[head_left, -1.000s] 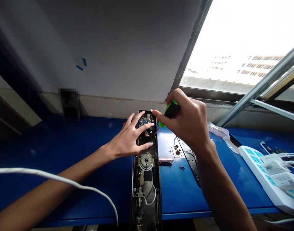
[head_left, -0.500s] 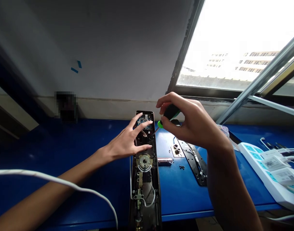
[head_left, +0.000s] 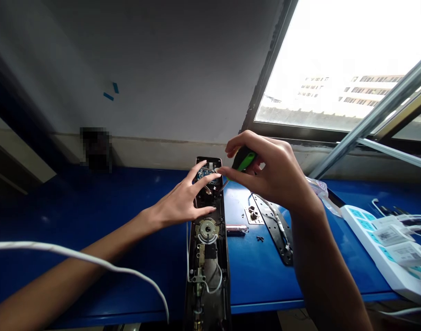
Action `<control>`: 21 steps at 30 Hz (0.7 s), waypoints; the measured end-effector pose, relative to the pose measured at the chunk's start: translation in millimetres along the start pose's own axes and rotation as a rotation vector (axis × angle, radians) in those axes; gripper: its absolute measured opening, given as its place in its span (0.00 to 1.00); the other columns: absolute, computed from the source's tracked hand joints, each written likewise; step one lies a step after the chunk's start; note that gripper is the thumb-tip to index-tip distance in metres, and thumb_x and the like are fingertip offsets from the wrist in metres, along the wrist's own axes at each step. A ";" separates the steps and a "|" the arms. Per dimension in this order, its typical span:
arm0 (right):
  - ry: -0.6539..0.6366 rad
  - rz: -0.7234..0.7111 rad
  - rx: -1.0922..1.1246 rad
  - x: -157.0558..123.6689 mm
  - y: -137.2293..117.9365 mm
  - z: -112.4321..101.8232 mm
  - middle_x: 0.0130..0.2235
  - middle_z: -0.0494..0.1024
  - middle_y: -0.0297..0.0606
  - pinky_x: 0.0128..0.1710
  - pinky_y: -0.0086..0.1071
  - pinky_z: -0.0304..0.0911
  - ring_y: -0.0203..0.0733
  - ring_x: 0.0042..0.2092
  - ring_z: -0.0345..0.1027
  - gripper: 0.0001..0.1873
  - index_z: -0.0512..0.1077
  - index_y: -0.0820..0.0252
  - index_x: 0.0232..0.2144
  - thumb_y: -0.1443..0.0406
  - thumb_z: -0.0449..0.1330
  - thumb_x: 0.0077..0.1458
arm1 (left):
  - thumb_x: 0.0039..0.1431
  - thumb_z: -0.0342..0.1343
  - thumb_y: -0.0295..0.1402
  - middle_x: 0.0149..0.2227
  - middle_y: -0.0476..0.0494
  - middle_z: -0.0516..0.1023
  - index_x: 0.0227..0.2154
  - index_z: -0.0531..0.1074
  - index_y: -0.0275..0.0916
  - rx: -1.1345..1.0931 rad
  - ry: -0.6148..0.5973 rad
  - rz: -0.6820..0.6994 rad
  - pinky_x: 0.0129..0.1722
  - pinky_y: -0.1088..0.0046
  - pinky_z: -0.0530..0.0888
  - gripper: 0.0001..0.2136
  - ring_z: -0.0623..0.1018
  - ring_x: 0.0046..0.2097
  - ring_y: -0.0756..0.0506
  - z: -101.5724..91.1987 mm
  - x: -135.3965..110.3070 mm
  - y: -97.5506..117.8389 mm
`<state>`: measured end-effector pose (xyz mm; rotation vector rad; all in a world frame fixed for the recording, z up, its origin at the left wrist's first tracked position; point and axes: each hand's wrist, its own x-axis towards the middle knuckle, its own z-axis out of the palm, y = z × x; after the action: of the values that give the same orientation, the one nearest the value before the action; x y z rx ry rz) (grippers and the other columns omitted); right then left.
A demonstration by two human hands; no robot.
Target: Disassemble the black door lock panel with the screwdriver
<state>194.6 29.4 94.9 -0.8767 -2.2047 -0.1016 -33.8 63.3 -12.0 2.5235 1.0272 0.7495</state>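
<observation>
A long black housing (head_left: 215, 257), open on top, lies lengthwise on the blue table and reaches past its front edge. Inside it are a blue circuit board (head_left: 203, 174) at the far end, a round metal part (head_left: 208, 229) and a brass-coloured mechanism with white wire. My left hand (head_left: 183, 197) lies over the far half with fingers spread, fingertips at the board and the housing's inside. My right hand (head_left: 265, 168) is closed around a green-and-black screwdriver (head_left: 244, 159). Its tilted shaft points down to the housing's right side near the board; the tip's exact contact is hard to see.
Right of the housing lie a small metal plate (head_left: 254, 214), a silvery-pink cylinder (head_left: 236, 230), loose black screws (head_left: 260, 238) and a black perforated panel (head_left: 277, 230). A white power strip (head_left: 372, 243) with plugs stands far right. A white cable (head_left: 107, 265) crosses above my left forearm.
My right thumb and fingers have shifted on the screwdriver, and its handle has turned, showing more green. My left hand stays nearly in place. The view has shifted slightly.
</observation>
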 end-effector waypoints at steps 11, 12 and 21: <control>-0.005 0.003 0.018 -0.8 -2.3 -1.7 0.38 0.78 0.35 0.30 0.32 0.63 0.34 0.33 0.68 0.12 0.72 0.59 0.46 0.65 0.64 0.59 | 0.57 0.68 0.43 0.74 0.42 0.47 0.68 0.60 0.54 -0.002 0.001 0.013 0.66 0.50 0.71 0.37 0.68 0.67 0.31 2.1 -0.2 0.9; 0.000 0.005 0.012 -0.9 -2.5 -2.6 0.36 0.78 0.34 0.30 0.32 0.62 0.34 0.33 0.68 0.10 0.73 0.59 0.44 0.65 0.64 0.60 | 0.57 0.68 0.43 0.74 0.42 0.48 0.68 0.59 0.54 0.003 0.000 0.012 0.66 0.50 0.71 0.38 0.68 0.67 0.31 2.1 -0.5 1.1; -0.046 -0.051 0.063 -2.4 -5.2 -8.1 0.41 0.79 0.36 0.30 0.29 0.65 0.31 0.32 0.69 0.16 0.72 0.62 0.49 0.68 0.63 0.57 | 0.58 0.67 0.44 0.73 0.41 0.48 0.67 0.60 0.53 0.048 -0.005 0.005 0.65 0.52 0.72 0.36 0.67 0.67 0.32 2.2 -3.2 6.7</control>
<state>197.6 21.5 100.0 -0.7957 -2.2612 -0.0366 -30.9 56.2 -11.8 2.5681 1.0505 0.7277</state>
